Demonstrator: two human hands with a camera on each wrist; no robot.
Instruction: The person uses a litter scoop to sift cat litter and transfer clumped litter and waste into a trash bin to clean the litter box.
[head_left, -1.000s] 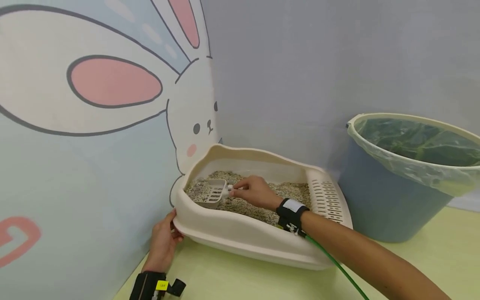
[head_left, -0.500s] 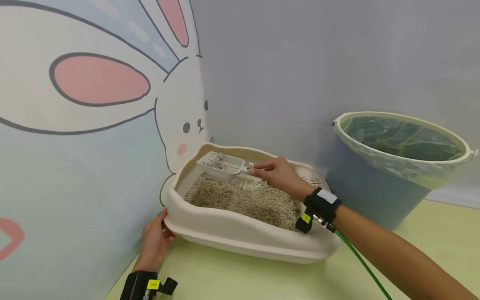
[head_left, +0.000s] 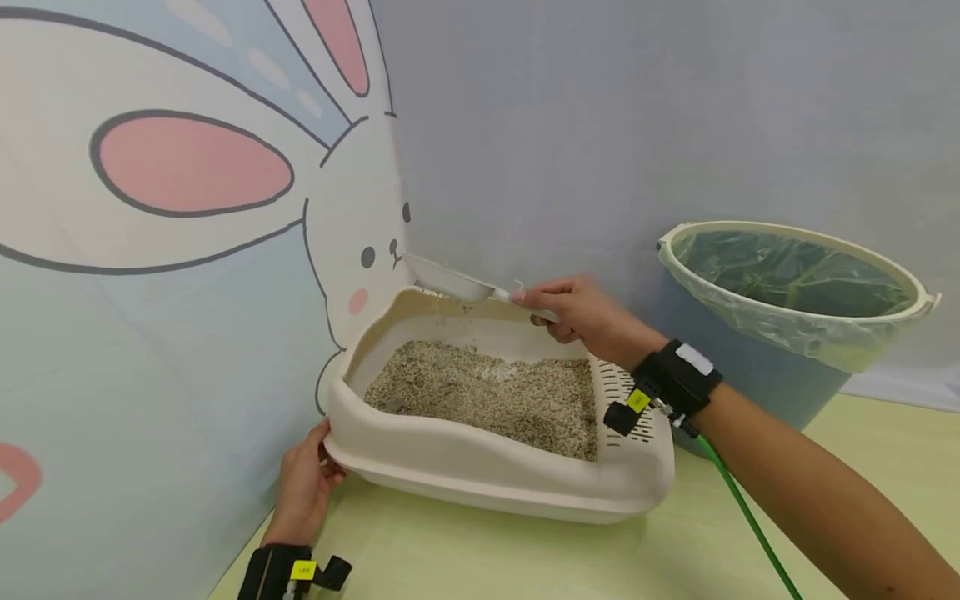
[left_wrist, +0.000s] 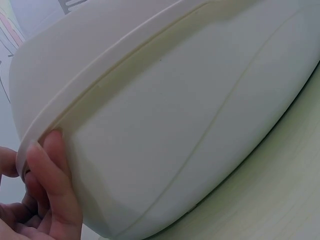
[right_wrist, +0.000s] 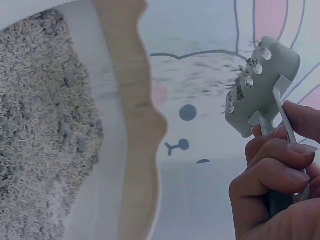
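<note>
A pale litter scoop (head_left: 450, 281) is held by its handle in my right hand (head_left: 592, 317), raised above the back rim of the litter box. The right wrist view shows the scoop's slotted underside (right_wrist: 265, 85), with grains streaking down from it. Below lies the beige litter box (head_left: 480, 475), its floor covered with grainy cat litter (head_left: 480, 392). At the box's near left corner my left hand (head_left: 303, 483) grips the rim. In the left wrist view its fingers (left_wrist: 55, 185) curl under the lip (left_wrist: 100, 75), with the thumb on the outer side.
A blue-grey bin (head_left: 750, 358) with a clear plastic liner (head_left: 810, 329) stands right of the box. The rabbit-printed wall (head_left: 187, 358) is close on the left, and a grey wall (head_left: 600, 150) is behind. A green cable (head_left: 750, 517) trails from my right wrist.
My right hand has lifted the scoop, first carrying clumpy litter, out of the litter and up above the box's back rim. The left hand keeps its grip at the corner.
</note>
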